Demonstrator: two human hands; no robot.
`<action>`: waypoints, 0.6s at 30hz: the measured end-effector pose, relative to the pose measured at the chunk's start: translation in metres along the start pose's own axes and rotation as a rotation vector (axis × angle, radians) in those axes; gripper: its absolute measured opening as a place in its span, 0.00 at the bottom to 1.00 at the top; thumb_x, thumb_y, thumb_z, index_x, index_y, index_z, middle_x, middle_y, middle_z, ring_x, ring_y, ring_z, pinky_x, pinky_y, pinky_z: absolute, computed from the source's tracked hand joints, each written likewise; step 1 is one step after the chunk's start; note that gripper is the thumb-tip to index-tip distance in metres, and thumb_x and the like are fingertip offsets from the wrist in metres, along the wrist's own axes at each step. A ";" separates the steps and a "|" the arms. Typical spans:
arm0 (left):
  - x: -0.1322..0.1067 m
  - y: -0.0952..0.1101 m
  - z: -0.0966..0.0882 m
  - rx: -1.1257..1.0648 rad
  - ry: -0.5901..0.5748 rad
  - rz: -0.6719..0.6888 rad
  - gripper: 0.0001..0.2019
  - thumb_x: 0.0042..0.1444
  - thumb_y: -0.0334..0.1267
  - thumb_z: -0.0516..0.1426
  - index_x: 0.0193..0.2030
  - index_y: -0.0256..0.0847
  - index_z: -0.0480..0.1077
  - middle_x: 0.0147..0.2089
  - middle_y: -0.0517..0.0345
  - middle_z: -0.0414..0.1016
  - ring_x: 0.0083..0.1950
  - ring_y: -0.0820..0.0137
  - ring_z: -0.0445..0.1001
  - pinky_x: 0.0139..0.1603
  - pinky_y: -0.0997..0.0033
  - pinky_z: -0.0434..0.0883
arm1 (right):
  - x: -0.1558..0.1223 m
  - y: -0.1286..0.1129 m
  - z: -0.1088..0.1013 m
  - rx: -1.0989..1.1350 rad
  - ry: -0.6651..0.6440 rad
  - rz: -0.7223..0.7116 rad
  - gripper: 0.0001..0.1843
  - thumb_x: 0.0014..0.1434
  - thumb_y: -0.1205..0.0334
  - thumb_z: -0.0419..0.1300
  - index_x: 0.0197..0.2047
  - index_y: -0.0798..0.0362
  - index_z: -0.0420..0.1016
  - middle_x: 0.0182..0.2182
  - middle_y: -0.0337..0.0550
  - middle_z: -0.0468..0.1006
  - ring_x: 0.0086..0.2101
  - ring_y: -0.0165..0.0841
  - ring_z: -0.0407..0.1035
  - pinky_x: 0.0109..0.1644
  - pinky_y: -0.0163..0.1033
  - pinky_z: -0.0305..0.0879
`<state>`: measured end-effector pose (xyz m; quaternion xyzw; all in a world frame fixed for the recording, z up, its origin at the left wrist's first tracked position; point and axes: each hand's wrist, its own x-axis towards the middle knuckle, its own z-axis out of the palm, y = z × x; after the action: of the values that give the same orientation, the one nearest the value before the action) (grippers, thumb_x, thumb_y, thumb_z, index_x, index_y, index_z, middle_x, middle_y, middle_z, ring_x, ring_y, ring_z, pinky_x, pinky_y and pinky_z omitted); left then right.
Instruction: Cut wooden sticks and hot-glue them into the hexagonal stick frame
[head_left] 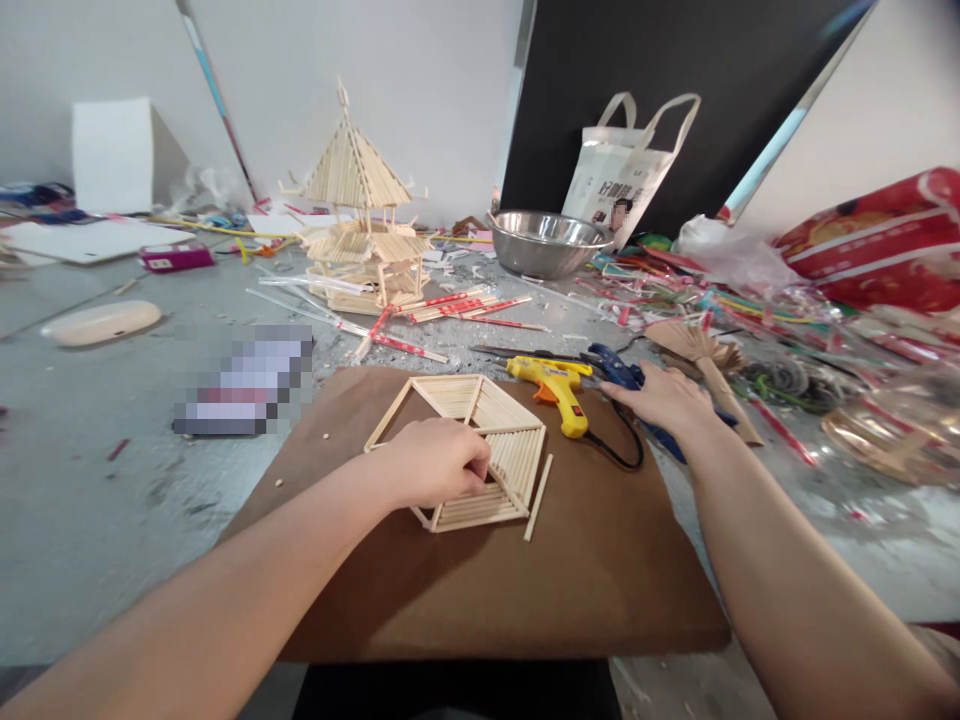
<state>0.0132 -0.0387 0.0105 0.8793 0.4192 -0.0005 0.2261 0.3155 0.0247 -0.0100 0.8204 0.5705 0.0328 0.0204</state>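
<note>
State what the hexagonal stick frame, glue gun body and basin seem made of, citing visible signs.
Hexagonal stick frame: probably bare wood, matte, pale tan rods.
Glue gun body: likely smooth plastic, moulded-looking yellow casing.
Basin: apparently polished metal, silvery with bright reflections.

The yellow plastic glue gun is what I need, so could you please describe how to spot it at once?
Start from the broad brown board. Near its far right corner, between the hexagonal pale wooden-stick frame and the person's right hand, lies the yellow plastic glue gun. Its yellow body and orange trigger set it apart from the dark blue tool by that hand.
</note>
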 end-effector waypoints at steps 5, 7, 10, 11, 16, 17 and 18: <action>0.001 0.000 -0.003 -0.039 -0.039 -0.005 0.06 0.44 0.41 0.55 0.26 0.43 0.71 0.30 0.60 0.73 0.32 0.70 0.68 0.30 0.74 0.58 | 0.001 0.001 0.002 0.007 0.011 -0.006 0.45 0.40 0.29 0.42 0.50 0.55 0.62 0.45 0.61 0.66 0.44 0.53 0.61 0.41 0.53 0.57; 0.002 -0.002 -0.003 -0.056 -0.056 -0.004 0.06 0.44 0.41 0.55 0.27 0.43 0.71 0.30 0.60 0.73 0.31 0.70 0.68 0.30 0.74 0.58 | 0.001 0.001 0.002 0.010 0.005 0.003 0.45 0.40 0.29 0.42 0.50 0.55 0.62 0.45 0.61 0.66 0.45 0.53 0.61 0.41 0.53 0.58; 0.003 -0.004 -0.002 -0.084 -0.062 0.014 0.06 0.44 0.41 0.55 0.27 0.43 0.70 0.29 0.60 0.73 0.31 0.71 0.68 0.29 0.74 0.58 | -0.001 0.000 0.000 0.012 0.003 0.008 0.45 0.40 0.29 0.42 0.50 0.55 0.62 0.45 0.60 0.67 0.45 0.53 0.62 0.41 0.53 0.58; 0.003 -0.004 -0.002 -0.090 -0.059 0.019 0.06 0.44 0.41 0.55 0.27 0.43 0.70 0.29 0.60 0.73 0.31 0.71 0.67 0.29 0.74 0.58 | -0.001 -0.001 0.000 0.014 0.004 0.009 0.45 0.40 0.29 0.42 0.50 0.55 0.62 0.45 0.60 0.67 0.44 0.53 0.62 0.41 0.52 0.58; 0.004 -0.007 -0.001 -0.103 -0.054 0.028 0.06 0.43 0.42 0.56 0.26 0.43 0.70 0.29 0.61 0.73 0.31 0.71 0.68 0.30 0.75 0.58 | -0.004 -0.002 -0.002 0.017 0.002 0.011 0.46 0.40 0.29 0.42 0.51 0.56 0.61 0.46 0.62 0.66 0.45 0.54 0.61 0.41 0.53 0.57; 0.004 -0.008 -0.001 -0.105 -0.054 0.031 0.06 0.43 0.42 0.56 0.26 0.43 0.70 0.29 0.61 0.73 0.31 0.71 0.68 0.29 0.75 0.58 | -0.004 -0.003 -0.002 0.017 0.000 0.010 0.46 0.40 0.29 0.42 0.51 0.56 0.61 0.46 0.62 0.65 0.45 0.54 0.61 0.41 0.53 0.57; 0.005 -0.008 0.000 -0.107 -0.053 0.033 0.06 0.43 0.42 0.56 0.26 0.43 0.70 0.29 0.61 0.73 0.31 0.72 0.68 0.29 0.75 0.57 | -0.004 -0.003 -0.003 0.018 -0.004 0.009 0.46 0.40 0.29 0.42 0.51 0.56 0.61 0.46 0.62 0.65 0.45 0.54 0.61 0.41 0.53 0.57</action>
<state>0.0103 -0.0308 0.0067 0.8724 0.3982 0.0021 0.2836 0.3112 0.0221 -0.0078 0.8231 0.5671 0.0263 0.0140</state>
